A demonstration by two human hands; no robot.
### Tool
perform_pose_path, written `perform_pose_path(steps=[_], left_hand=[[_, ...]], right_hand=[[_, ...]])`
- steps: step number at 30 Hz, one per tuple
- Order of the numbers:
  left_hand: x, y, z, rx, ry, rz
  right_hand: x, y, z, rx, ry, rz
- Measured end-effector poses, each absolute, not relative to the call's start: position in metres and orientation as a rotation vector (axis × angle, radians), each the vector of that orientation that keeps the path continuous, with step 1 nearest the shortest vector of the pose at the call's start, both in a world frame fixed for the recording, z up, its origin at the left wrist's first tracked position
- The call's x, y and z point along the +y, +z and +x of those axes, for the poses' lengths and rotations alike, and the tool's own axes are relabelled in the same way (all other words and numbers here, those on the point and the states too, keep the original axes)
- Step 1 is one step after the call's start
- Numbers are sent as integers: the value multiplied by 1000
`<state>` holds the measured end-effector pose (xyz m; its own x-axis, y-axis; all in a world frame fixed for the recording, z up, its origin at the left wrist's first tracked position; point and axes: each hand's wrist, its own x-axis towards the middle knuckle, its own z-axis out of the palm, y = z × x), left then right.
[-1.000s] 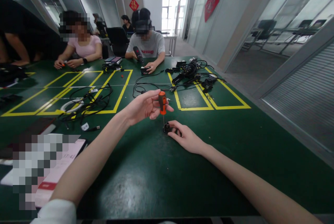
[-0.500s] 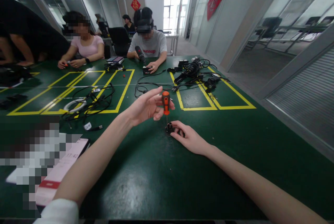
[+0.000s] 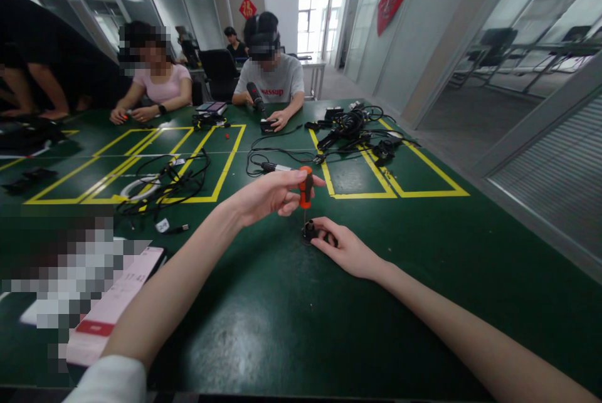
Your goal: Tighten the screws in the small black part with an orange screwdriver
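Observation:
My left hand (image 3: 270, 195) pinches the orange handle of a small screwdriver (image 3: 305, 187) that stands upright, its thin shaft pointing down into a small black part (image 3: 309, 232) on the green table (image 3: 263, 315). My right hand (image 3: 345, 249) rests on the table and grips that black part from the right, fingers curled round it. The screwdriver's tip meets the top of the part; the exact contact is too small to make out.
Tangled black cables (image 3: 164, 180) and a white ring lie in yellow-taped squares to the left, more cables and devices (image 3: 352, 130) at the back right. A pink-and-white paper (image 3: 113, 309) lies near left. Two people (image 3: 270, 80) sit across the table working; another arm leans in far left.
My left thumb and fingers have shifted round the screwdriver handle, turning it. The right hand stays on the black part. The view has drifted slightly.

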<state>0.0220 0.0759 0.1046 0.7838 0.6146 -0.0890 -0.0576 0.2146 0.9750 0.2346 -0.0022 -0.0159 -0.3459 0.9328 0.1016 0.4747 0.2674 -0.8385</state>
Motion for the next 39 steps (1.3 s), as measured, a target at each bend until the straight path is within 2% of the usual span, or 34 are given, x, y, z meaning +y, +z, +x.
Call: perform_pose_path(steps=[39], left_hand=[[73, 111, 24, 525, 485, 1284]], right_hand=[[-3, -15, 235, -1934, 992, -1282]])
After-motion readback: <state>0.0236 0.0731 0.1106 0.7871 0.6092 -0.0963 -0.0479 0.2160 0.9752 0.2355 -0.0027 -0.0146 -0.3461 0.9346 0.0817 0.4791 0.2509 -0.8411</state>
